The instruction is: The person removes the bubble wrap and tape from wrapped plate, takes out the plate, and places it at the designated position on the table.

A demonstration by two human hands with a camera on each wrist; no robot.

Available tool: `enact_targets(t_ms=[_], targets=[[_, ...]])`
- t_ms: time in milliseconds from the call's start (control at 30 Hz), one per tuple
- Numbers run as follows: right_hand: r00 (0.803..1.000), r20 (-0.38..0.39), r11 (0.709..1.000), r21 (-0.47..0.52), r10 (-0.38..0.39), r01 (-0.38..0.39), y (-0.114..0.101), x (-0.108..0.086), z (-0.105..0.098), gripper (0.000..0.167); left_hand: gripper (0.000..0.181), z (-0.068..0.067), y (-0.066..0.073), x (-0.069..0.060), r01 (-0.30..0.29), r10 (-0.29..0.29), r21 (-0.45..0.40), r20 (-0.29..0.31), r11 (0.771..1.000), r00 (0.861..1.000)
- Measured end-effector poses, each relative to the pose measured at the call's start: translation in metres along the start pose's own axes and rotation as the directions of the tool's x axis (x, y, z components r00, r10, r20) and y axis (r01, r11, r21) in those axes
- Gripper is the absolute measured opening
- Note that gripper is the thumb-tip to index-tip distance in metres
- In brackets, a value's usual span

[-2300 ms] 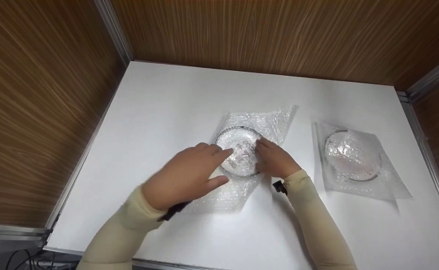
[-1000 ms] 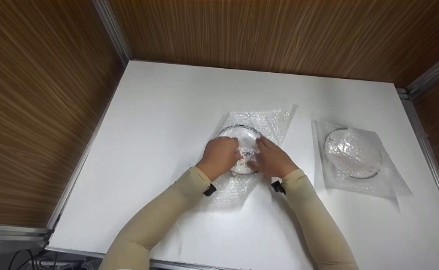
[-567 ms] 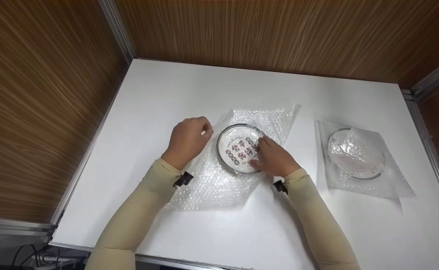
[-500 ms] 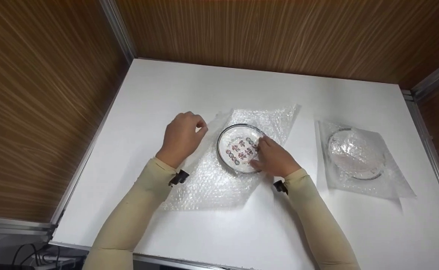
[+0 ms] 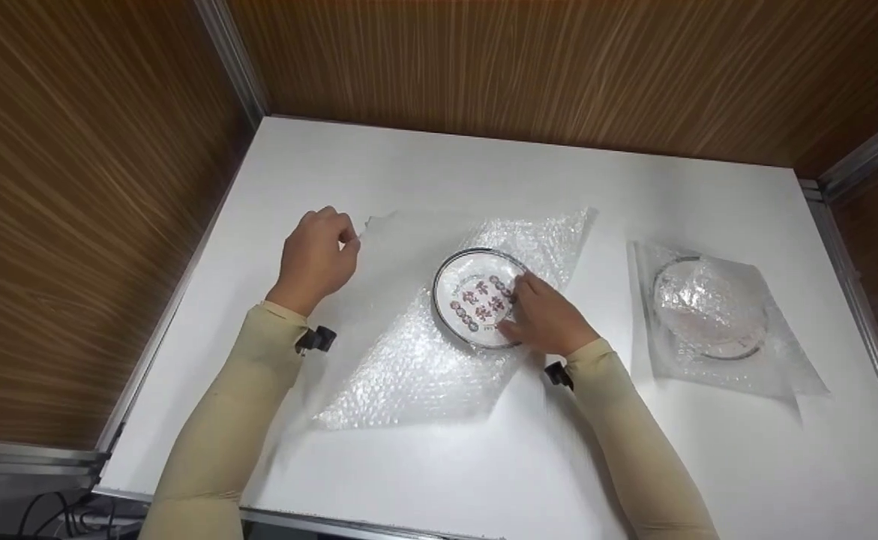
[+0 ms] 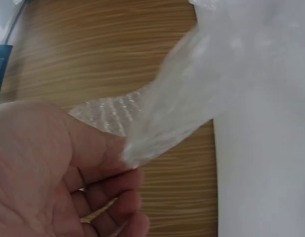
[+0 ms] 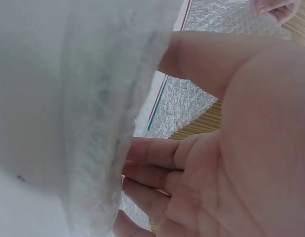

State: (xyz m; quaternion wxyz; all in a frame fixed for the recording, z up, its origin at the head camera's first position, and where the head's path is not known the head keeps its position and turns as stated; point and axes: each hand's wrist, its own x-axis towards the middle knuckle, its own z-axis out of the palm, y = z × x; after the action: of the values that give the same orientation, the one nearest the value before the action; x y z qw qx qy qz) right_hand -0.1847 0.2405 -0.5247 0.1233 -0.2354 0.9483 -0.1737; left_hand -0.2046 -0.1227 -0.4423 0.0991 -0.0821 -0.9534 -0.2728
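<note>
- The left hand is now well to the left of the printed plate; about two seconds ago it is over the plate's face.
- With it comes a flap of the bubble wrap sheet, now a hazy spread between that hand and the plate.
- Left grip: closed down to a pinch, thumb against forefinger, on the flap's corner. Other fingers loosely bent, nothing seen in them.
- Right grip: part-closed on the plate's right edge. The right hand keeps the same spot throughout. Whether wrap lies between fingers and plate, cannot tell.
- Plate: on the sheet, near mid-table. Red characters and dark rim read crisp; earlier they show cloudy under the wrap.
- Meaning, as judged: the covering layer looks to be off the face, so the plate is largely exposed from above, though the sheet remains beneath. The right grip seems to anchor the plate against the leftward pull.
- Second plate: unchanged, still inside its own wrap, right side of the table, apart from both hands.
</note>
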Motion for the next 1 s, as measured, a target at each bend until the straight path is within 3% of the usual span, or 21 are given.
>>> enact_targets(t_ms=[133, 200, 300, 433, 600, 800, 1000], targets=[[1.0, -0.002, 1.0, -0.013, -0.004, 0.004, -0.002, -0.001, 0.001, 0.084, 0.013, 0.008, -0.015, 0.008, 0.016, -0.017, -0.018, -0.037, 1.0, 0.999], [1.0, -0.014, 1.0, -0.014, -0.014, 0.014, -0.003, -0.002, 0.001, 0.084, 0.013, 0.011, -0.024, 0.012, 0.037, -0.038, -0.035, -0.024, 0.999, 0.999], [0.999, -0.034, 1.0, -0.014, -0.028, 0.028, -0.005, -0.003, 0.003, 0.082, 0.017, 0.012, -0.04, 0.016, 0.102, -0.098, -0.085, 0.044, 0.991, 0.994], [0.998, -0.049, 0.999, -0.021, -0.038, 0.037, -0.006, -0.004, 0.004, 0.081, 0.022, 0.015, -0.062, 0.018, 0.208, -0.183, -0.143, 0.169, 0.968, 0.968], [0.998, -0.046, 0.999, -0.036, -0.034, 0.033, -0.005, -0.004, 0.004, 0.084, 0.031, 0.024, -0.084, 0.019, 0.264, -0.207, -0.2, 0.267, 0.943, 0.941], [0.998, -0.053, 0.999, -0.028, -0.028, 0.027, -0.004, -0.004, 0.006, 0.078, 0.03, 0.037, -0.095, 0.022, 0.317, -0.247, -0.276, 0.258, 0.908, 0.934], [0.999, -0.045, 1.0, -0.008, -0.026, 0.025, -0.007, -0.004, 0.008, 0.078, 0.032, 0.052, -0.101, 0.021, 0.331, -0.265, -0.326, 0.23, 0.886, 0.937]])
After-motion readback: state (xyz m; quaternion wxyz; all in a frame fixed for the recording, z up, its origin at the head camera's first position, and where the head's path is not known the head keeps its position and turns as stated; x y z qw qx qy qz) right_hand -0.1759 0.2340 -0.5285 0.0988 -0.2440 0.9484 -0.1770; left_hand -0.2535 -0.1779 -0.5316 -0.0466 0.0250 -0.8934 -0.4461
